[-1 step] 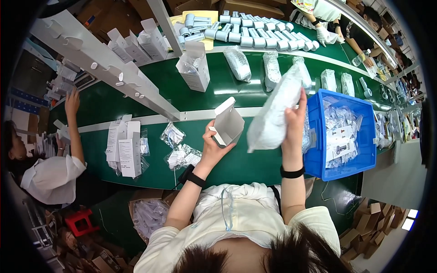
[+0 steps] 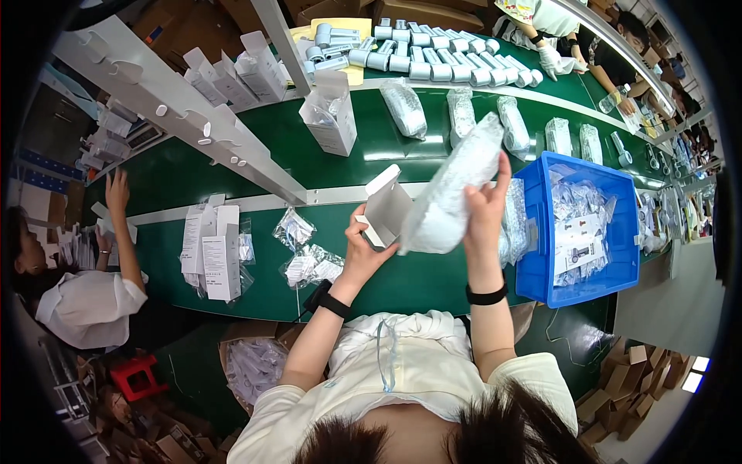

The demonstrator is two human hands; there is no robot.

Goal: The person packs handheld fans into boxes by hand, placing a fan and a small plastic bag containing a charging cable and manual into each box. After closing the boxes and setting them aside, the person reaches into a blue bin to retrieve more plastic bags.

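Observation:
My left hand (image 2: 368, 246) grips an open white carton (image 2: 384, 209), its flap raised and its hollow inside facing up. In my right hand (image 2: 485, 209) is a long bubble-wrapped package (image 2: 454, 185), held tilted with its lower end beside the carton's mouth. That lower end overlaps the carton's right edge in view; whether it touches, I cannot tell. Another bubble-wrapped package (image 2: 513, 224) lies behind my right hand, against the blue bin (image 2: 530, 271). The bin holds many small clear bags and a printed leaflet (image 2: 580, 247).
Flattened white cartons (image 2: 221, 263) and small clear bags (image 2: 313, 265) lie left on the green table. Across the divider, a filled carton (image 2: 328, 124) and wrapped packages (image 2: 403, 110) sit on a belt. Grey handheld devices (image 2: 440, 66) line up behind. A co-worker (image 2: 85, 301) sits at left.
My right hand has moved left with the bubble-wrapped package, bringing its lower end to the carton. The carton in my left hand has hardly moved. The co-worker's raised hand has shifted slightly.

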